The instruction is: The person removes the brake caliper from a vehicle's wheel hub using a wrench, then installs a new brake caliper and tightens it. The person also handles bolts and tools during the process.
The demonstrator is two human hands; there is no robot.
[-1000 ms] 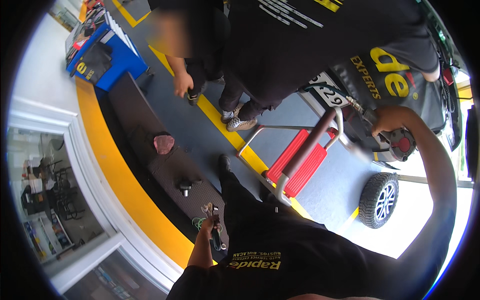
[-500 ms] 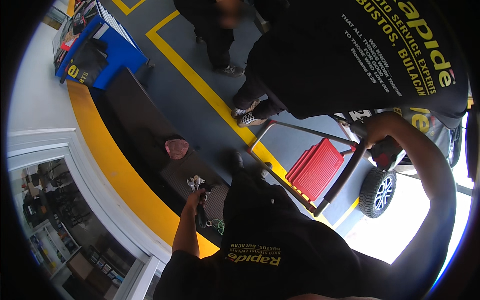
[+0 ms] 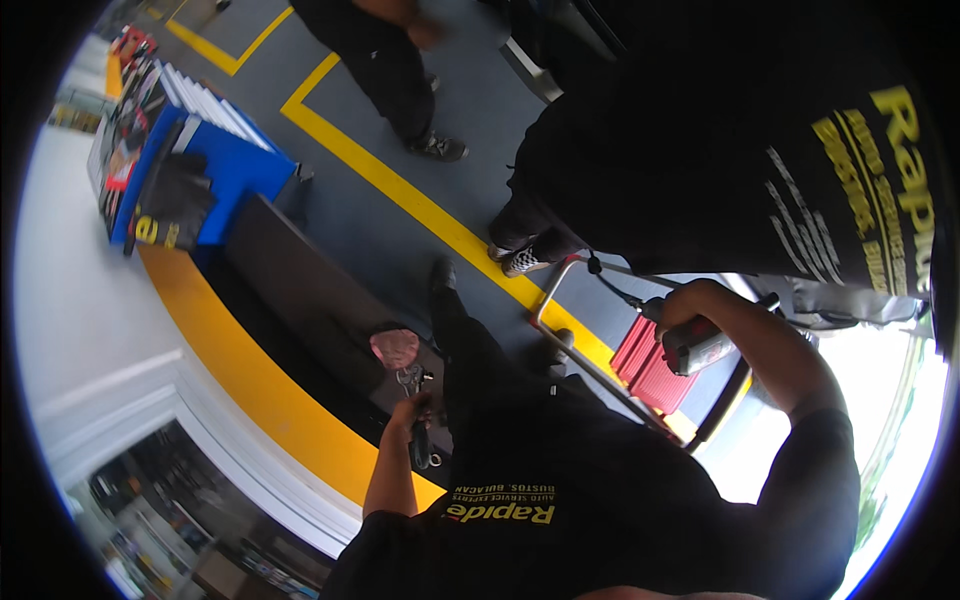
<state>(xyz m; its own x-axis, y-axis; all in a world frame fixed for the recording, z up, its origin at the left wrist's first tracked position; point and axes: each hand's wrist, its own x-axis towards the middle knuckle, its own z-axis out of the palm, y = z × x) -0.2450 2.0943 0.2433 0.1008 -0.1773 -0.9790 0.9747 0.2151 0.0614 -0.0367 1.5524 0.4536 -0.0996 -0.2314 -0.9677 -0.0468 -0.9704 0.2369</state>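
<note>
My left hand is closed around a silver-headed hand tool whose dark handle extends below my fingers; blur hides its exact kind. Just beyond it, a faded red cloth or cap lies on the dark bench. On the right, my right hand grips a grey, black and red power tool. Its working end is partly hidden by my hand. Beneath the power tool stands a cart with red slatted panels and a metal tube frame.
A co-worker in a dark shirt stands close at the upper right, beside the cart. Another person's dark-trousered legs are farther off. A blue tool cabinet stands beyond the bench. A yellow ledge borders the wall at left.
My view has shifted, and my right hand with the power tool now appears over the red panels, left of its earlier place. One foot has stepped forward. My left hand keeps its tool.
</note>
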